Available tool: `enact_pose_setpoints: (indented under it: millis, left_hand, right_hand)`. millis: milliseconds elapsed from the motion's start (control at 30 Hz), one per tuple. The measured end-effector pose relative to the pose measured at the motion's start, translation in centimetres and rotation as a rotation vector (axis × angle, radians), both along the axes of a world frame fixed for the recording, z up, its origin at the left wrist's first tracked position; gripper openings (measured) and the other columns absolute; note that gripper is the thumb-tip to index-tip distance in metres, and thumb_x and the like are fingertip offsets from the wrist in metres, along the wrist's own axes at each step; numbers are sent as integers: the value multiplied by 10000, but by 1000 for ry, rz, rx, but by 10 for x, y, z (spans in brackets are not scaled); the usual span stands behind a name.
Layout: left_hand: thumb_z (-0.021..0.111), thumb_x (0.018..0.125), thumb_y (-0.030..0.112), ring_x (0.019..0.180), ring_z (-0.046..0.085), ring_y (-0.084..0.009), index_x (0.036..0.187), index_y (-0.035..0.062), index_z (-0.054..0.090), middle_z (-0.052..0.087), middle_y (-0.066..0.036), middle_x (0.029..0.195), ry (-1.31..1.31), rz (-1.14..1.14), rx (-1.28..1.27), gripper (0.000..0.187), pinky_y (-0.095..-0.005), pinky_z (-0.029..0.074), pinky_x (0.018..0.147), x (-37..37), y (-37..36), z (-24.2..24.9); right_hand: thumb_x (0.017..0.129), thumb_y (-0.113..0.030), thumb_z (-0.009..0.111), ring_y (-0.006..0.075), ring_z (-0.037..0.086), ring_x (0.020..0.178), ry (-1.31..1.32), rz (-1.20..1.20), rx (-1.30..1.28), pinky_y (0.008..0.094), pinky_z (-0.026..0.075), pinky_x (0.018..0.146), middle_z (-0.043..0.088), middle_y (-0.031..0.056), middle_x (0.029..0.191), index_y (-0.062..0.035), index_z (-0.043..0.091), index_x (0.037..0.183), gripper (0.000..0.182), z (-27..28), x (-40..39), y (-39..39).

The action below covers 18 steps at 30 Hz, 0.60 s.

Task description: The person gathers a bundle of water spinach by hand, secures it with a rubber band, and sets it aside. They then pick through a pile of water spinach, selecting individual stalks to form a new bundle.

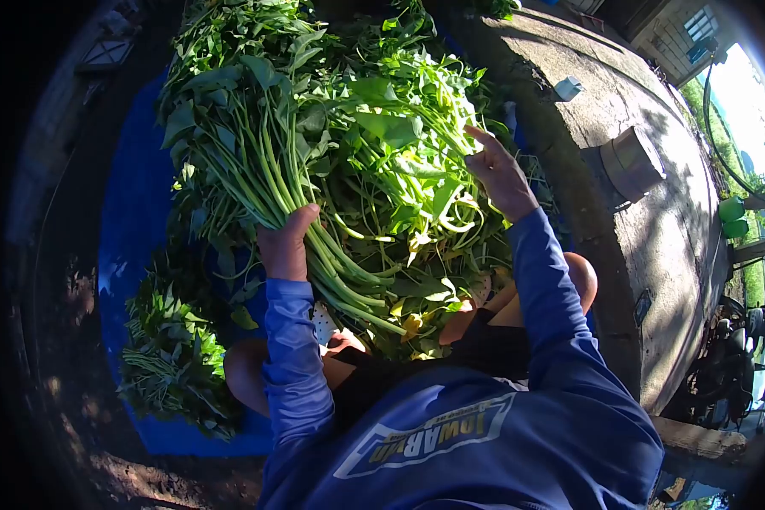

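My left hand (287, 245) is closed around the lower stems of a thick bunch of water spinach (268, 161). Its leaves fan away from me and the cut stem ends point back toward my lap. At the right side of the leafy pile (399, 178), my right hand (501, 177) has its index finger partly stretched and the other fingers curled. It is beside sunlit leaves and stems; whatever its fingers pinch, I cannot make out. Some yellowed leaves (412, 325) lie near my feet.
Under the greens spreads a blue tarp (132, 212). Another bundle of greens (174, 357) lies on it at my left. To the right, a concrete ledge (603, 93) bears a round metal container (633, 164), a small pale box (569, 87) and a dark phone-like object (643, 306).
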<state>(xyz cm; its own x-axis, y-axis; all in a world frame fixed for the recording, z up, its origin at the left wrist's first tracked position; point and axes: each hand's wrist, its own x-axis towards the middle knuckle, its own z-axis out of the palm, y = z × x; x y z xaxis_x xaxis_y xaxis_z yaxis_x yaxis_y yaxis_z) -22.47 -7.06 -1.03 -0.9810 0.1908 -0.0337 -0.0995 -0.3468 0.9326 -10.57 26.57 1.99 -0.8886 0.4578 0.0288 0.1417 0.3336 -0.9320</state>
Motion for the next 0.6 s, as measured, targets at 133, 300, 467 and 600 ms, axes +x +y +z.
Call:
enact_pose_setpoints:
  millis: [133, 300, 467, 600]
  left_hand:
    - [777, 790, 40, 759, 657, -153, 1176, 13, 664, 685, -62, 997, -17, -2, 7, 402, -315, 575, 673, 2, 2, 2]
    - [771, 799, 103, 688, 676, -196, 1222, 19, 624, 671, -87, 946, -14, -1, -31, 455, -343, 590, 622, 1, 2, -2]
    - [766, 806, 99, 671, 678, -207, 1182, 4, 636, 680, -101, 919, -19, -15, -40, 408, -346, 596, 616, -1, 1, -6]
    - [760, 811, 92, 672, 681, -209, 1180, 3, 632, 679, -101, 921, -44, -9, -29, 400, -344, 599, 608, 1, 3, -3]
  right_hand:
    - [1050, -80, 530, 46, 455, 662, -161, 124, 192, 262, 445, 631, 616, -34, 920, -171, 601, 1483, 448, -8, -8, -2]
    - [1046, -96, 530, 61, 522, 751, -240, 99, -17, 249, 469, 717, 677, -21, 991, -156, 615, 1468, 434, -50, -26, 23]
    - [1047, -160, 567, 61, 515, 692, -192, 66, 15, 273, 474, 634, 577, -47, 835, -141, 588, 1474, 428, -61, -33, 17]
    - [997, -107, 608, 122, 604, 762, -397, 117, 48, 322, 522, 660, 641, 20, 909, -101, 586, 1441, 445, -75, -31, 25]
